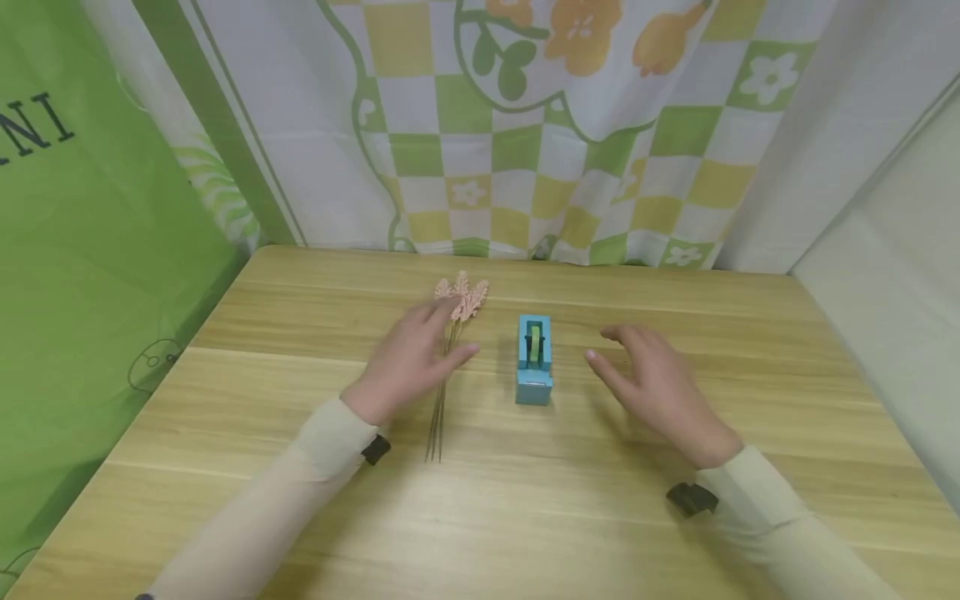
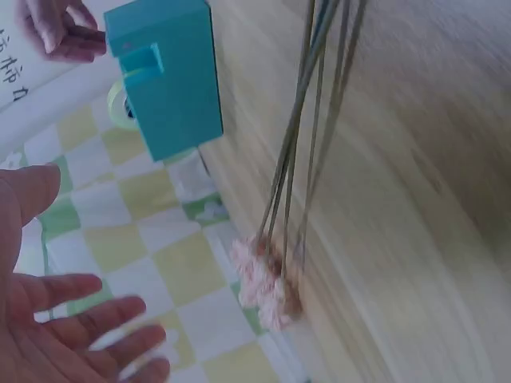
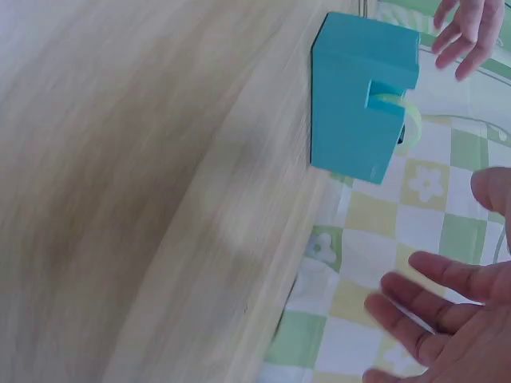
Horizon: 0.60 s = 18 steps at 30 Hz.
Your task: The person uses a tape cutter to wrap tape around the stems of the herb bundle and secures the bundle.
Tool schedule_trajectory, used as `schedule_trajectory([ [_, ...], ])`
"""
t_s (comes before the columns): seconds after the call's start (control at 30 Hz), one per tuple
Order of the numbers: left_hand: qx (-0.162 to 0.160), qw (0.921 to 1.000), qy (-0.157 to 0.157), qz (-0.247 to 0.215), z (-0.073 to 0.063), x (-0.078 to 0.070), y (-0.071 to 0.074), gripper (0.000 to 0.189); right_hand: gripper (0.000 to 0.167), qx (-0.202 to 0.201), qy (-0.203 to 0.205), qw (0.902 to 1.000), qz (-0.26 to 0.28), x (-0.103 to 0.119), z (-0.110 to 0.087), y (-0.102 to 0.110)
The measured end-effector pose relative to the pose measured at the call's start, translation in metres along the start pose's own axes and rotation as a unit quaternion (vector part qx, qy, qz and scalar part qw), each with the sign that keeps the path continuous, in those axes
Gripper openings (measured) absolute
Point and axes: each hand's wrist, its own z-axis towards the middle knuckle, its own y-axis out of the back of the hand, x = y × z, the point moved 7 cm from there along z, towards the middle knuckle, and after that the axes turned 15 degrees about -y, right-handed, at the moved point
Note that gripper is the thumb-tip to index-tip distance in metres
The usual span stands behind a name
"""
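Note:
Near the middle of the table stands a blue tape dispenser with a roll of light green tape in it. Left of it lie several pink artificial flowers on thin dark stems. My left hand hovers over the stems, fingers spread and holding nothing; in the left wrist view the flowers lie apart from the fingers. To the right of the dispenser is my right hand, its fingers loosely extended with nothing between them. The right wrist view shows a gap between that hand and the dispenser.
The wooden table ends at the back against a checked, flowered curtain. A green cloth hangs at the left, with a dark thin cord beside the table edge. A pale wall is on the right.

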Motion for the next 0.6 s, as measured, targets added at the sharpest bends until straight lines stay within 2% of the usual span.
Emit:
schedule_trajectory([
  [0.17, 0.010, 0.9985, -0.028, -0.046, 0.013, -0.008, -0.013, 0.067, 0.036, 0.020, -0.008, 0.9972, 0.071, 0.009, 0.001, -0.004],
  [0.27, 0.015, 0.9962, -0.038, -0.077, 0.020, -0.011, -0.022, 0.062, 0.026, 0.048, -0.027, 0.9938, 0.097, 0.012, 0.003, -0.011],
  [0.4, 0.026, 0.9915, -0.045, -0.119, 0.030, -0.011, -0.036, 0.056, 0.023, 0.092, -0.048, 0.9873, 0.120, 0.017, 0.007, -0.024],
  [0.6, 0.059, 0.9854, -0.033, -0.156, 0.041, -0.009, -0.057, 0.066, 0.022, 0.120, -0.052, 0.9806, 0.146, 0.025, 0.010, -0.040],
])
